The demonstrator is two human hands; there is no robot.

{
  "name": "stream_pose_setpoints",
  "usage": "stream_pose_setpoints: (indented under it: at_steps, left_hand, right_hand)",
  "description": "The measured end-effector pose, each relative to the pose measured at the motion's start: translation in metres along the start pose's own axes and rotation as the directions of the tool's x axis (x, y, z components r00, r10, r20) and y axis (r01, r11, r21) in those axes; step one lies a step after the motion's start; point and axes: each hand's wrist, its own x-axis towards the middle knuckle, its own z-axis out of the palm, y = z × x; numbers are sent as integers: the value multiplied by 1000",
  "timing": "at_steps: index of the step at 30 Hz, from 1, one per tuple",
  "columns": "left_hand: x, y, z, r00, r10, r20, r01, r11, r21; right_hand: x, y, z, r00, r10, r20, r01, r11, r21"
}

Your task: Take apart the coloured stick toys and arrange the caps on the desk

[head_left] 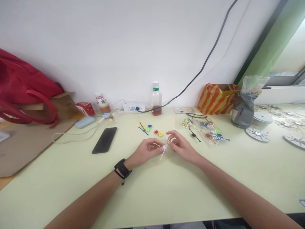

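Observation:
My left hand [145, 150] and my right hand [180, 145] meet over the middle of the pale green table [152, 190]. Both pinch a thin white plastic stick [164, 152] that slants down between them. The left wrist wears a black watch [122, 168]. Just beyond the hands lie small coloured round pieces [155, 131] in blue, green, red and yellow, with coloured sticks [143, 128] beside them. A black stick piece [194, 135] lies to the right.
A black phone [105, 140] lies to the left. Clear bags of coloured parts [209, 130] sit at right. At the back stand two bottles [156, 99], a power strip [132, 108], a striped bag [215, 98], a grey bag [243, 109] and a red bag [21, 86].

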Motion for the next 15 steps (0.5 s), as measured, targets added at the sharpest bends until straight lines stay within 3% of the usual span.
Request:
stream_pose_setpoints:
  at_steps: [3, 6, 10, 15]
  left_hand:
    - [3, -6, -3, 996, -13, -92, 10, 1000, -27]
    - [5, -9, -5, 987, -11, -161, 5, 999, -38]
    - [5, -6, -5, 982, -19, -186, 8, 998, -59]
    - [5, -3, -3, 981, -40, -192, 23, 996, -86]
  right_hand:
    - [-1, -2, -3, 992, -87, -91, 71, 984, -163]
    - [-2, -5, -5, 991, -130, -33, 118, 961, -249]
    - [-5, -10, -3, 991, -135, 14, 135, 967, -214]
    - [-5, -12, -2, 992, -9, 124, 22, 994, -106]
